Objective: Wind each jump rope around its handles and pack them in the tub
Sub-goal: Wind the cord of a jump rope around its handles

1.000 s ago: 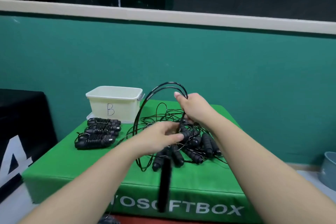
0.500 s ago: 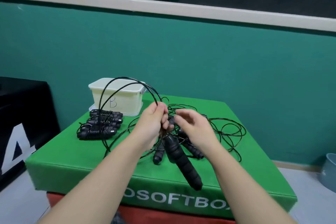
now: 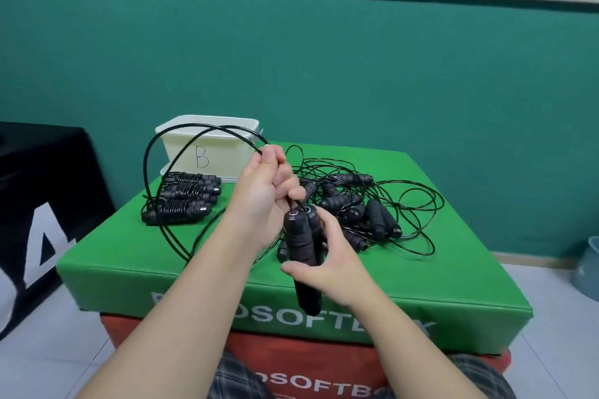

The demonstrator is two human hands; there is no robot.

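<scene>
Handles [image 3: 303, 236] now upright in right hand [image 3: 327, 266]; left hand [image 3: 262, 197] pinching cord [image 3: 152, 152].

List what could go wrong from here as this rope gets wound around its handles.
1. The cord held up by the left hand loops down over the wound ropes; pulling it in may snag or drag them.
2. The right hand grips the paired handles near their middle; winding tension could make them slip or splay.
3. The unwound pile lies close behind; a stray loop might get caught into the wrap.
</scene>
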